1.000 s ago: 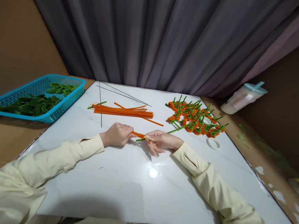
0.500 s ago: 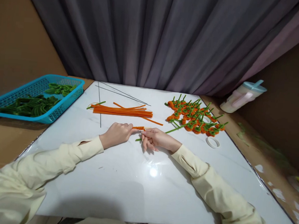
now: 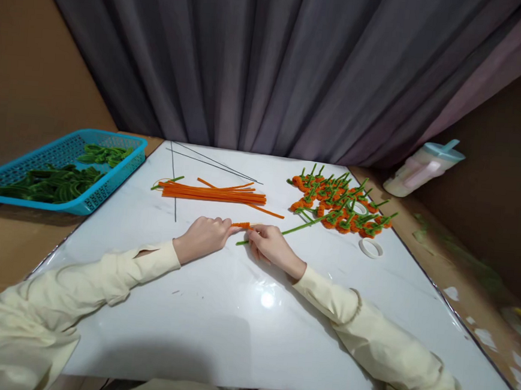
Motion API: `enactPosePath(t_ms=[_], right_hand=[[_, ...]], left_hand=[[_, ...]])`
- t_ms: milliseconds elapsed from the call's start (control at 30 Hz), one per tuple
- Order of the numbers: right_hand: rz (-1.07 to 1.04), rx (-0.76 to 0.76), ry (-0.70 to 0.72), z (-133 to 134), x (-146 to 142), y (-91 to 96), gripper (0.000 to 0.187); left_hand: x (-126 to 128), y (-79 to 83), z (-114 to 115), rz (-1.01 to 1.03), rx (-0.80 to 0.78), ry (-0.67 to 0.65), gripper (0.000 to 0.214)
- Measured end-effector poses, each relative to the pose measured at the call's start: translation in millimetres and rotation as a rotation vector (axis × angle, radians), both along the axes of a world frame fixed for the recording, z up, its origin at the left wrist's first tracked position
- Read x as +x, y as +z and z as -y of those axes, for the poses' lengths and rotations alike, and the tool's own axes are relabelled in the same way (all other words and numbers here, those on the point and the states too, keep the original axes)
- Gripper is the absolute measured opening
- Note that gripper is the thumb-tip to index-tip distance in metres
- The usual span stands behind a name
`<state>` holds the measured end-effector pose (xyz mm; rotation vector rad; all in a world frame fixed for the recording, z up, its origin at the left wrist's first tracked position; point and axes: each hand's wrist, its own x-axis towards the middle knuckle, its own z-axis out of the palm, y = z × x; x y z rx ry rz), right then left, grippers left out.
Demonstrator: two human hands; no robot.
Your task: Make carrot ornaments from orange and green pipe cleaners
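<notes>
Between my hands runs a coiled orange pipe cleaner (image 3: 240, 225), wound around what looks like a thin stick. My left hand (image 3: 205, 236) is closed on its left end. The fingers of my right hand (image 3: 271, 247) pinch at its right end, hiding that tip. A long green pipe cleaner (image 3: 301, 226) lies on the table, passing behind my right hand. Beyond my left hand rests a bundle of straight orange pipe cleaners (image 3: 213, 193), with a short green piece (image 3: 167, 182) at its left end.
Several orange pieces with green stems (image 3: 338, 204) lie at the back right, beside a white ring (image 3: 370, 247). Thin dark wires (image 3: 213, 161) cross at the back. A blue basket (image 3: 81, 205) of green pieces stands left, and a lidded cup (image 3: 420, 168) at the right.
My right hand has shifted slightly left and its spread fingers have curled in around the end of the orange coil. My left hand has hardly moved.
</notes>
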<state>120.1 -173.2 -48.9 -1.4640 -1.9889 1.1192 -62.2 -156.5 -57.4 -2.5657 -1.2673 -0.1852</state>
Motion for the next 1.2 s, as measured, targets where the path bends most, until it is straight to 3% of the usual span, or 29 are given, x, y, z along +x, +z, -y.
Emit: enactPosePath(t_ms=[133,233,333,500,633,833,933,1067,1200], right_hand=[[0.148,0.243,-0.104,3.2,-1.7,-5.7,0.028],[0.252,0.344,-0.093,6.4,0.2,-9.1,0.025],[0.304,0.403,-0.011,5.5,7.2,-6.3,0.021],[0.306,0.486,0.262,-6.8,22.2,8.1,0.019],[0.100,0.382,0.306,-14.8,25.8,12.8,0.036],[-0.310,-0.070,0.255,-17.8,29.0,10.7,0.049],[-0.454,-0.198,0.210,-17.3,28.5,8.0,0.046],[-0.581,-0.187,0.137,-15.6,21.2,1.5,0.035],[-0.661,0.012,0.045,-11.8,14.7,-4.5,0.034]], left_hand=[[-1.0,-1.0,-3.1,0.038,-0.033,-0.028,0.048],[-1.9,-1.5,-4.5,0.039,-0.008,-0.076,0.049],[-3.7,-1.9,-5.4,0.015,0.046,-0.145,0.045],[-8.1,-3.0,-8.3,0.039,0.125,-0.337,0.041],[-11.9,-3.6,-11.8,0.101,0.130,-0.428,0.040],[-13.6,-1.1,-10.6,0.211,0.171,-0.461,0.037],[-11.7,-0.3,-8.3,0.324,0.110,-0.425,0.037],[-7.1,0.1,-5.3,0.533,-0.093,-0.309,0.040],[-4.0,1.7,-2.8,0.699,-0.290,-0.196,0.043]])
